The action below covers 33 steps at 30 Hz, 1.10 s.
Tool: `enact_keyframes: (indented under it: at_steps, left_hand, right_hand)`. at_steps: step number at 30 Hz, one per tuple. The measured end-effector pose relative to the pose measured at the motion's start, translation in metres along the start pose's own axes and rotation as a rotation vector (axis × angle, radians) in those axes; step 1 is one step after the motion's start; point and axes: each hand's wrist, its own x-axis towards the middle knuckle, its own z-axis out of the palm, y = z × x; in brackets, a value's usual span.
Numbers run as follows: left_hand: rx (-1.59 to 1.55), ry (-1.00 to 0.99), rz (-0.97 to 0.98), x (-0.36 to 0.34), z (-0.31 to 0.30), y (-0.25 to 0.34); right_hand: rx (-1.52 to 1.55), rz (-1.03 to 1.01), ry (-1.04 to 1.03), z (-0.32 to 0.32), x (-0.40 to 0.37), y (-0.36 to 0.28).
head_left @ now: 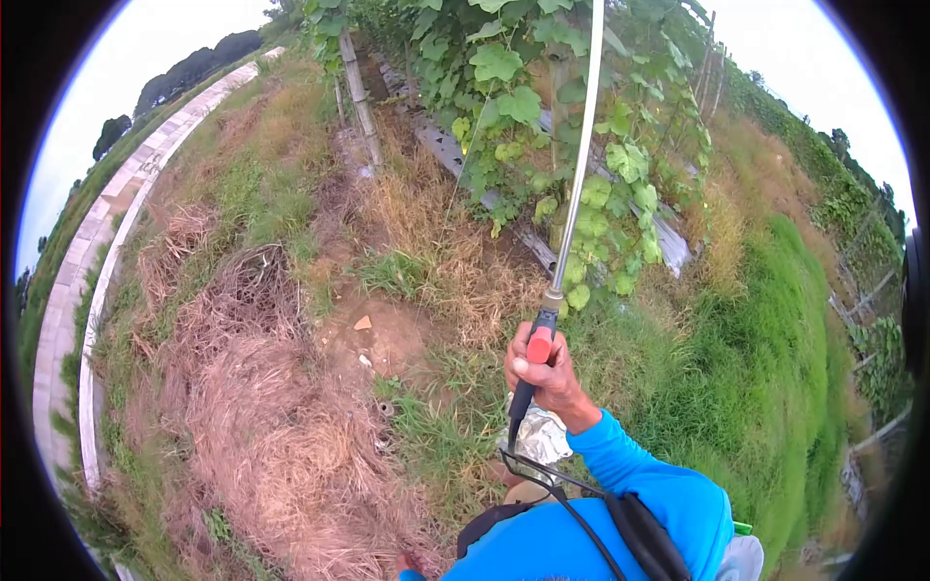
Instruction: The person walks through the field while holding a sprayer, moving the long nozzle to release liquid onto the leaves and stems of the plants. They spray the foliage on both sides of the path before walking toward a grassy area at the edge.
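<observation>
**Right hand** (544,373): lower centre of the frame, on a blue sleeve (635,465) that enters from the lower right. The grip is closed fully around the handle (539,347) of a spray wand (578,174). The fingers wrap over the red part of the handle, and the black lower part sticks out below the fist.

**Left hand:** not in view.

**Spray wand:** the metal tube rises from the fist, leans slightly right and leaves the frame at top centre, so the tip is not visible. The tube passes in front of leafy vines (504,77) in the upper centre. A thin black hose (579,521) runs from below the handle to the person's body at the bottom edge. A dark strap (647,537) lies across the blue shoulder.

**Ground:**
- A crumpled white item (538,436) lies just below the fist; what it is cannot be determined.
- A patch of bare soil (383,334) sits left of the hand.
- Dry straw (262,407) covers the lower left.
- Dense green grass (746,368) fills the right side.

**Further off:**
- A wooden post (360,92) stands at the left edge of the vines.
- A pale paved path (60,320) curves along the left edge of the frame.
</observation>
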Motion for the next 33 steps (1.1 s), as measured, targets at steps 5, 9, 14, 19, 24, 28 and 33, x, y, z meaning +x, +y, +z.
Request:
enact_keyframes:
  at_steps: [5,9,14,19,24,28,33]
  left_hand:
    - [-0.081,-0.099,-0.071,0.019,-0.022,0.01]
    - [0.109,0.055,0.029,-0.011,0.001,0.001]
    - [0.19,0.086,0.028,-0.029,0.011,0.0]
    - [0.207,0.052,0.038,-0.025,0.001,-0.012]
    - [0.333,0.099,-0.023,-0.005,-0.006,-0.034]
    - [0.363,0.071,-0.086,0.016,-0.006,-0.04]
    - [0.362,0.063,-0.023,0.03,0.023,-0.04]
  right_hand:
    - [-0.105,0.077,0.055,-0.015,-0.035,0.032]
    - [-0.096,0.163,0.117,-0.037,-0.045,0.0]
    - [-0.328,0.087,0.164,-0.079,-0.067,0.011]
    - [-0.642,0.262,0.27,-0.128,-0.102,0.022]
    - [-0.967,0.392,0.313,-0.189,-0.147,-0.01]
    - [-1.173,0.609,0.282,-0.172,-0.154,-0.022]
    - [-0.801,0.645,0.092,-0.089,-0.112,0.005]
